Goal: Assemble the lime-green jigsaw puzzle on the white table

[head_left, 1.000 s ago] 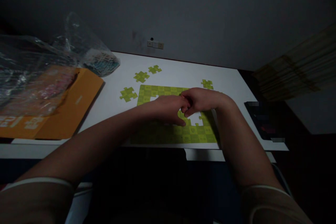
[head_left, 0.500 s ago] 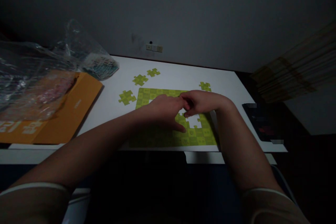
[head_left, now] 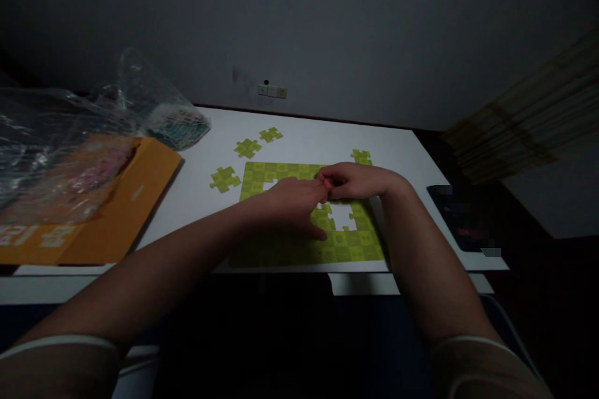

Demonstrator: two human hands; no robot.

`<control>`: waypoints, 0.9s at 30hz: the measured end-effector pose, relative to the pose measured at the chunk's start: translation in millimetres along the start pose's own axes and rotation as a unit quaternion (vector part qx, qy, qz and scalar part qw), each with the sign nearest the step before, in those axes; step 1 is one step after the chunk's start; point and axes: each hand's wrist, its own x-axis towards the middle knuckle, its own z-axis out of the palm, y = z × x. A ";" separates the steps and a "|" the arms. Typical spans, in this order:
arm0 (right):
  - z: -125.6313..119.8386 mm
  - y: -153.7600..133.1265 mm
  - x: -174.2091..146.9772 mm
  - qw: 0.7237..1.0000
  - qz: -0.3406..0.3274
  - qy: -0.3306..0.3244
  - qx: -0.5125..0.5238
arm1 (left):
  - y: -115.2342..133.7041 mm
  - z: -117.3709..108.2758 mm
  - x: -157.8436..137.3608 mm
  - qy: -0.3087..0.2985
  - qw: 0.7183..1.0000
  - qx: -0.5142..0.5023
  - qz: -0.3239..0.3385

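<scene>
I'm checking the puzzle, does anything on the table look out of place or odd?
The puzzle has a gap right of the hands, where white table shows. Four loose pieces lie outside it, one at its left.

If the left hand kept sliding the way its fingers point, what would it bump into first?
Probably the right hand. The left hand lies on the flat yellow-green jigsaw puzzle with its fingers aimed rightward, and their tips already seem to meet the right hand's fingertips; the dim light hides whether they truly touch.
</scene>
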 end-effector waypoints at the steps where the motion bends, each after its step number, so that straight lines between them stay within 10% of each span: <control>1: 0.1 -0.6 -0.1 1.000 -0.001 0.001 0.001 | -0.5 0.7 0.3 0.007 1.000 0.002 0.003; 27: 1.8 9.5 4.0 0.996 0.010 0.077 0.035 | -20.5 0.1 -2.0 0.081 0.993 0.028 0.080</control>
